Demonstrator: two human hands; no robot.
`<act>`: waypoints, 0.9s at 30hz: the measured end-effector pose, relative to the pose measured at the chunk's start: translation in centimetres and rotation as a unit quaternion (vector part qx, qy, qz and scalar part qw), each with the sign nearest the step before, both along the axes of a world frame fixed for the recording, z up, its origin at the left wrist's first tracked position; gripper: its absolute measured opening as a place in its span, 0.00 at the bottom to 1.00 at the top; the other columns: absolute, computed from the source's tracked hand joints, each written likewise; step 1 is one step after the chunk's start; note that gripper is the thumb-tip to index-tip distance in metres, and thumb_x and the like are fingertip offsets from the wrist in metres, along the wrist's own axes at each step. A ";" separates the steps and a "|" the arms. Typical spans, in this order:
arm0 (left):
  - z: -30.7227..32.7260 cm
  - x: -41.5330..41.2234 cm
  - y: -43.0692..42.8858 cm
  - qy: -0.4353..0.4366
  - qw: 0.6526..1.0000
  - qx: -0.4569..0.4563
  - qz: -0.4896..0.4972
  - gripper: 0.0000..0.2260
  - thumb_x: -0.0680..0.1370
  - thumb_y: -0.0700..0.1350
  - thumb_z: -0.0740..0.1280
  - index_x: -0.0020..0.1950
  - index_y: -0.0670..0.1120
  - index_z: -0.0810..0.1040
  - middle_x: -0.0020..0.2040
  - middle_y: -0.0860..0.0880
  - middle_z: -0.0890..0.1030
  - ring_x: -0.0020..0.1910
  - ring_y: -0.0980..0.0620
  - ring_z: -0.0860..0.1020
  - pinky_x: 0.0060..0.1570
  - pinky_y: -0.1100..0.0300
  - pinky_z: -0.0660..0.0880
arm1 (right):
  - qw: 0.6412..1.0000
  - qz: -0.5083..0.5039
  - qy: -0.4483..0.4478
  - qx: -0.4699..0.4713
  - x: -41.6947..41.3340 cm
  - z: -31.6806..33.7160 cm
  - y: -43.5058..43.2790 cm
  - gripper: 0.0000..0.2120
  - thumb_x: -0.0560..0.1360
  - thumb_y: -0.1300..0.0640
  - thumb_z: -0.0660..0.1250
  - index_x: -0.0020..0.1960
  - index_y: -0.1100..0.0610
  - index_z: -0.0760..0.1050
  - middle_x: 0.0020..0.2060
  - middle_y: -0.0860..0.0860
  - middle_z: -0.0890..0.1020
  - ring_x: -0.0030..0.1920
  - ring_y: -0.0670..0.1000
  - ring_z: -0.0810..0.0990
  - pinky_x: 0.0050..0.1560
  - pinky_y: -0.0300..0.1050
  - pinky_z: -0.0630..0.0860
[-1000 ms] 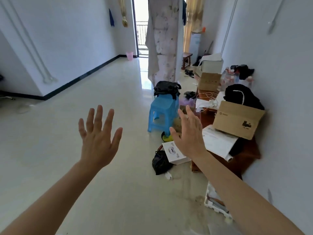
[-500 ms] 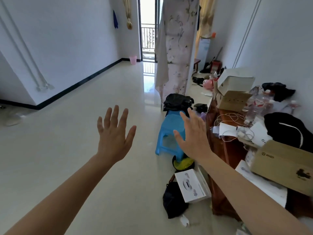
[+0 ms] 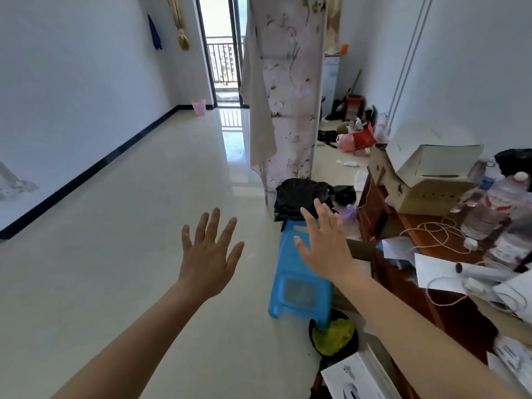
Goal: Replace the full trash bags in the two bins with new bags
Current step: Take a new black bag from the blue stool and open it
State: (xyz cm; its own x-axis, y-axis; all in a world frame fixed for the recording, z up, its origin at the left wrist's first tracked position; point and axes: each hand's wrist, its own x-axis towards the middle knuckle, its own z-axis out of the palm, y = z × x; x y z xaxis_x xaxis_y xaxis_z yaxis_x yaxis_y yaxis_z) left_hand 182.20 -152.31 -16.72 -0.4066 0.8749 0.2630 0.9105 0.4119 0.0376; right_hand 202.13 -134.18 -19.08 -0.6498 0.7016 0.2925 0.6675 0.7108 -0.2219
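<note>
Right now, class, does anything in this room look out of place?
Yes. A crumpled black bag sits heaped on the blue stool, and white litter lies loose on the floor near the red bag.

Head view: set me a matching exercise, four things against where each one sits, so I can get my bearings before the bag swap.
Things:
1. pink bin
2. blue stool
3. black bags
4. black bin

Places:
A. on top of the stool
B. on the floor at the stool's near end
C. far end of the room, by the balcony door
D. on the floor beside the wooden table

Pairs: 1-C, 2-D, 3-A, 4-B
</note>
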 end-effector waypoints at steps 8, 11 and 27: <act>-1.7 -22.6 10.3 -0.025 0.999 0.021 0.037 0.30 0.80 0.62 0.47 0.78 0.50 0.62 0.79 0.42 0.58 0.77 0.39 0.58 0.70 0.32 0.55 | 0.998 0.019 -0.051 0.021 -20.6 -1.2 13.3 0.31 0.79 0.45 0.63 0.78 0.55 0.61 0.79 0.59 0.58 0.79 0.60 0.57 0.77 0.60 0.53; -3.1 -30.1 16.1 -0.052 0.998 -0.007 0.030 0.31 0.79 0.64 0.44 0.79 0.52 0.58 0.80 0.44 0.53 0.78 0.40 0.55 0.71 0.33 0.53 | 0.996 0.002 -0.094 -0.006 -26.8 -3.2 18.3 0.31 0.80 0.44 0.60 0.79 0.54 0.58 0.79 0.58 0.57 0.79 0.58 0.54 0.78 0.58 0.50; -10.6 -39.8 57.6 -0.051 0.959 -0.202 -0.193 0.33 0.80 0.61 0.56 0.81 0.54 0.48 0.81 0.45 0.41 0.80 0.43 0.42 0.76 0.42 0.47 | 0.934 -0.227 -0.109 -0.254 -31.5 -13.0 43.3 0.27 0.81 0.45 0.58 0.78 0.52 0.60 0.79 0.55 0.58 0.79 0.54 0.54 0.77 0.52 0.57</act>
